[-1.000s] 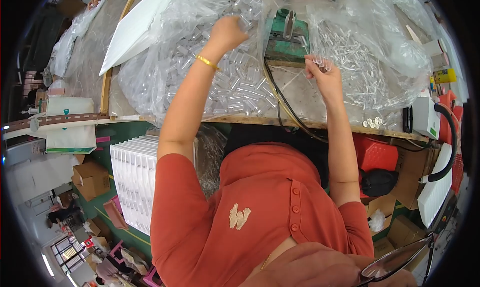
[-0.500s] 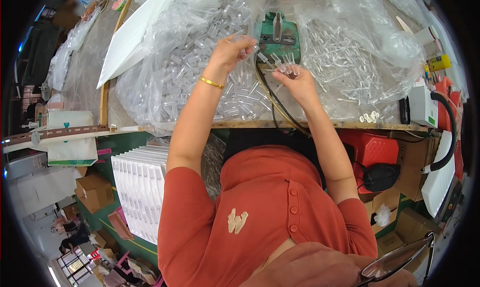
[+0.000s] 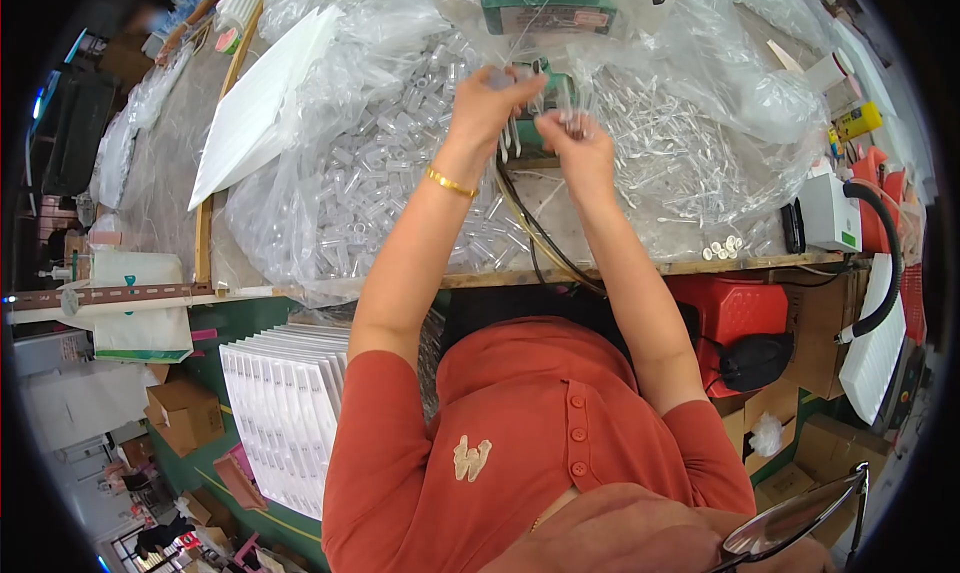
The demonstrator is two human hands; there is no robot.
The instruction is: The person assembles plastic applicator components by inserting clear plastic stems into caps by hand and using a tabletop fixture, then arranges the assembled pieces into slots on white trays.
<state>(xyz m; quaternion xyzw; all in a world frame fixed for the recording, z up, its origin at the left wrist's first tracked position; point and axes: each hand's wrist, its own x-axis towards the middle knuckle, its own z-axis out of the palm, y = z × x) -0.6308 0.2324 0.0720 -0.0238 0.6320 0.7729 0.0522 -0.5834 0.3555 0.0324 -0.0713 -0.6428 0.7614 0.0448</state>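
Observation:
My left hand [image 3: 488,103], with a gold bracelet at the wrist, is closed beside a green metal device [image 3: 530,133]; a clear plastic tube [image 3: 501,79], smeared by motion, shows at its fingers. Two thin whitish sticks [image 3: 511,141] show just below that hand; whether it holds them I cannot tell. Close by on the right, my right hand [image 3: 582,145] grips several clear plastic tubes [image 3: 568,108] that stick up from the fingers. The hands partly cover the device. A heap of short clear tubes [image 3: 375,163] lies on plastic film to the left.
Thin white-tipped sticks [image 3: 675,153] lie heaped on the right. A green box [image 3: 545,18] stands behind the device. Black and yellow hoses [image 3: 530,218] run to the table edge. Small white round pieces [image 3: 722,248] lie front right, near a white foam sheet's [image 3: 265,103] opposite side.
Both hands have moved up and closer together, over the green device; the left also went right. The tubes in the right hand now stand more upright. The view has tilted slightly up.

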